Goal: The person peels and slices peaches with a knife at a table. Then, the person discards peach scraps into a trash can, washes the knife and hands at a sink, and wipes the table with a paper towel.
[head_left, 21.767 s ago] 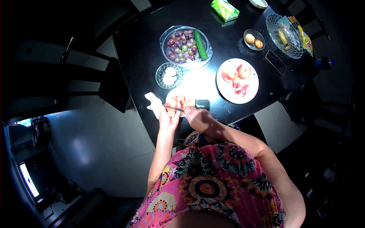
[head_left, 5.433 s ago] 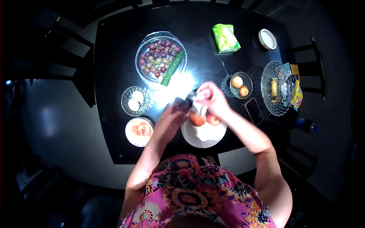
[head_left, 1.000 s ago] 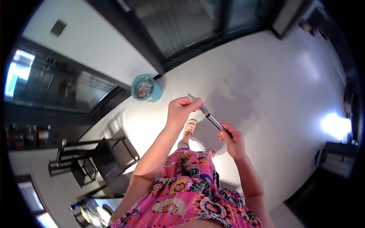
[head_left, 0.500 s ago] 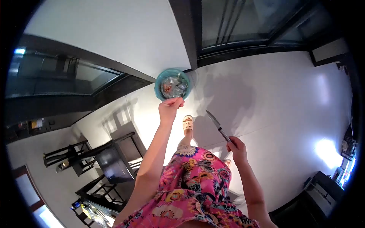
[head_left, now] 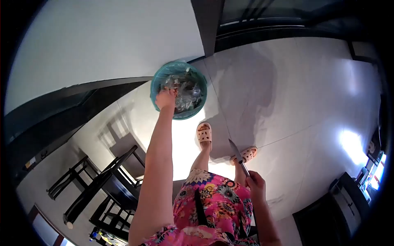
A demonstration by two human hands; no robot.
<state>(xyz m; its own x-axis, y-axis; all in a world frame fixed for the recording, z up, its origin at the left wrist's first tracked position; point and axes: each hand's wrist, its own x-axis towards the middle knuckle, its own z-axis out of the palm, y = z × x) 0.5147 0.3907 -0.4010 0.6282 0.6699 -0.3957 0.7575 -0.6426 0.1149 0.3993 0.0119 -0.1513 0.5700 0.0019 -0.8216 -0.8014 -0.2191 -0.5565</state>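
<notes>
My left hand (head_left: 165, 99) reaches over the near left rim of a teal trash bin (head_left: 154, 87). Its fingers are closed together against the rubbish, and whatever they may hold is hidden. Crumpled clear plastic (head_left: 191, 96) and some reddish scraps fill the bin around them. On the other side, my right hand (head_left: 257, 183) is closed around the handle of a knife (head_left: 237, 152). The blade points up and away from me, above my right sandal (head_left: 247, 155), and touches nothing.
Dark chairs (head_left: 117, 190) stand at the lower left. A white wall (head_left: 111, 39) and a dark door frame (head_left: 209, 24) rise behind the bin. My left sandal (head_left: 204, 133) is on the pale tiled floor (head_left: 295, 119). Black furniture (head_left: 324, 217) sits at the lower right.
My left hand has moved forward from the bin's near edge and down into it. The bin appears larger and closer. My right hand still holds the knife, slightly lower in view.
</notes>
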